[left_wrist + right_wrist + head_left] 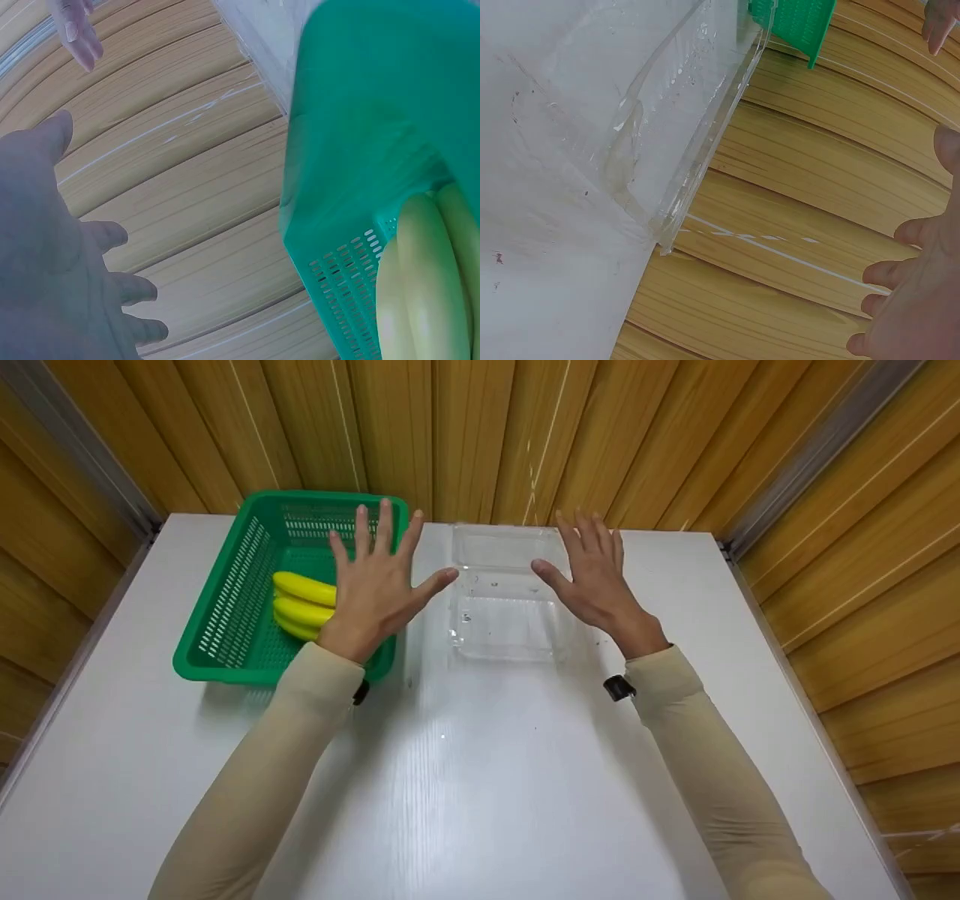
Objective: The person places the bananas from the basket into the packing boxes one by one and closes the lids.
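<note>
My left hand is spread with its fingers apart, overlapping the right side of a green basket in the head view. Several yellow bananas lie together inside that basket, partly hidden behind the hand. In the left wrist view the bananas rest beside the perforated basket wall, away from the fingers. My right hand is also held up with straight fingers, near the right edge of a clear plastic container. Neither hand holds anything.
The clear container stands open near the back of the white table, right of the basket. Wood-patterned panels rise behind the table and on both sides. Small dark specks dot the tabletop around the container.
</note>
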### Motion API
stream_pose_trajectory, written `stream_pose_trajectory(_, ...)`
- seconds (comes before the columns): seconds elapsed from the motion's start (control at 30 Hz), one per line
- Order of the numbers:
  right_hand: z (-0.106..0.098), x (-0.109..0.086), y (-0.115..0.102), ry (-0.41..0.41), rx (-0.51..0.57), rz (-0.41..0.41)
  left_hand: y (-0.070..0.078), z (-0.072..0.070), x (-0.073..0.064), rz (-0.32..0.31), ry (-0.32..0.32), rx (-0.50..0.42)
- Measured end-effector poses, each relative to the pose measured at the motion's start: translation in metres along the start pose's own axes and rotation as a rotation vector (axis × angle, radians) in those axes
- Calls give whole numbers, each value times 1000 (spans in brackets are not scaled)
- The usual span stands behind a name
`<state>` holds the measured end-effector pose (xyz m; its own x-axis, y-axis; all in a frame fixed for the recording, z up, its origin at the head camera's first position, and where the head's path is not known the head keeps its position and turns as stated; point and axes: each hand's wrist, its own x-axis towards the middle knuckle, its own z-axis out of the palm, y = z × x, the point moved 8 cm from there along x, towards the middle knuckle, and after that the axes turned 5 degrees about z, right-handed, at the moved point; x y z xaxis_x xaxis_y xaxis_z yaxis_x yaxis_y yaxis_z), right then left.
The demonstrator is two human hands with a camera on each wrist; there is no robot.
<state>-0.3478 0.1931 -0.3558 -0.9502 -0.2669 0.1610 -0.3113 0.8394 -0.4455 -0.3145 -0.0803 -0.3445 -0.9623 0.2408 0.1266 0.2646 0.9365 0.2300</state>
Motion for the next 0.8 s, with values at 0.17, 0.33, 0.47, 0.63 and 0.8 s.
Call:
stream_pose_trajectory(0.17, -1, 1, -2, 1, 6, -6, -4, 0, -2, -2, 9, -12)
stream_pose_trajectory(0.33, -2, -1, -2, 2, 2, -7, -6, 1, -5, -1, 8, -12)
stream_pose_trajectory(0.47, -3, -2, 0, 2, 9, -2, -7, -1, -9, 3, 16, -3)
stream_pose_trajectory(0.63, -7, -1, -5, 12, 12, -14, -8, -6, -10, 4, 35, -4)
stream_pose_trajectory(0.8, -7, -1, -8, 23, 26, -22, -9, -10, -12, 15, 54, -15)
